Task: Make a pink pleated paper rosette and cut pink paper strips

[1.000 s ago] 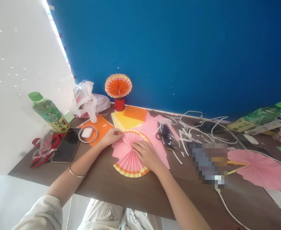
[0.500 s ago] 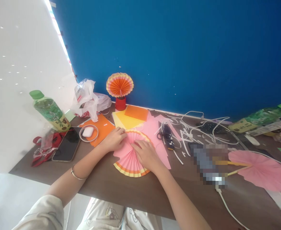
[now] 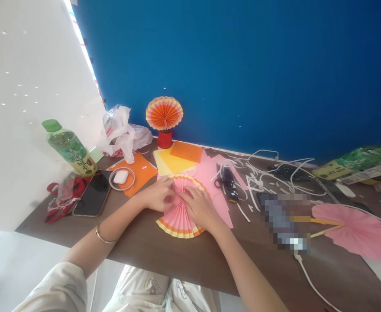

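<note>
A pleated round paper fan (image 3: 179,219), pink with an orange and yellow rim, lies on the brown table in front of me. My left hand (image 3: 160,193) is at its upper left, fingers bent and touching the folds; what its fingertips pinch, if anything, is too small to tell. From the right, my right hand (image 3: 198,208) rests on the fan with its fingers spread near the centre. Pink paper sheets (image 3: 221,201) lie partly beneath the fan. Behind, yellow paper (image 3: 177,164) and an orange sheet (image 3: 186,151) overlap.
A finished-looking fan (image 3: 164,113) stands in a red holder (image 3: 165,139). Left are a bottle (image 3: 72,149), a phone (image 3: 92,195) and a plastic bag (image 3: 121,132). Right are scissors (image 3: 229,186), white cables (image 3: 258,173) and a pink fan with sticks (image 3: 356,229).
My left hand has shifted slightly down and right over the fan, its fingers more bent. The right hand stays on the folds. The view has shifted slightly.
</note>
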`<state>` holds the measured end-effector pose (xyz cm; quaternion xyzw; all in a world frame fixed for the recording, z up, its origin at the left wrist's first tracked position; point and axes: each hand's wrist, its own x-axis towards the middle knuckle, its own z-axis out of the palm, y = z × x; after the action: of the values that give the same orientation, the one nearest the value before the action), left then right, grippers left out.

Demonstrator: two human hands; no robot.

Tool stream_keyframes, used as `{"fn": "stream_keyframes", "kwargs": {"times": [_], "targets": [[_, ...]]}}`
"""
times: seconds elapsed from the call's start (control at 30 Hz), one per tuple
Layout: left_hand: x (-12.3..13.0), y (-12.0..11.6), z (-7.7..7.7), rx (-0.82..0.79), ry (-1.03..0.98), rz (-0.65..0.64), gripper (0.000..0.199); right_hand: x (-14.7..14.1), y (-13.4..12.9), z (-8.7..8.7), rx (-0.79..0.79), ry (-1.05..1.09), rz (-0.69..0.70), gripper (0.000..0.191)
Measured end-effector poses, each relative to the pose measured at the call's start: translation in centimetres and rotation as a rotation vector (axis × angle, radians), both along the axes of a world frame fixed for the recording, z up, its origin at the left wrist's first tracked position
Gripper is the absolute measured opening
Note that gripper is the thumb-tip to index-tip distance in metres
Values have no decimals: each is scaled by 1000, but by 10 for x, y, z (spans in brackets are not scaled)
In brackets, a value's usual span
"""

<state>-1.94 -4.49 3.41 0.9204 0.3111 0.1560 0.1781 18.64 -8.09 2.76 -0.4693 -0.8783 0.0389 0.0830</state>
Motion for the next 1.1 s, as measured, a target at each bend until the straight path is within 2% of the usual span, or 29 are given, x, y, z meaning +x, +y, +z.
{"fn": "stream_keyframes", "kwargs": {"times": [0.33, 0.43, 0.6, 0.83, 0.93, 1.1], "targets": [[7, -9, 3, -38, 49, -3, 9, 0, 0, -2, -4, 18, -15, 38], [10, -15, 3, -140, 92, 51, 5, 0, 0, -1, 1, 16, -14, 38], [12, -19, 8, -319, 142, 193, 11, 1, 0, 0, 11, -3, -23, 37], [6, -13, 16, -732, 4, 326, 21, 2, 2, -4, 22, 13, -25, 36], [2, -8, 13, -792, -49, 348, 28, 2, 2, -4, 19, 17, -28, 36], [-3, -2, 8, -771, -63, 381, 31, 1, 2, -5, 23, 31, -22, 35]]}}
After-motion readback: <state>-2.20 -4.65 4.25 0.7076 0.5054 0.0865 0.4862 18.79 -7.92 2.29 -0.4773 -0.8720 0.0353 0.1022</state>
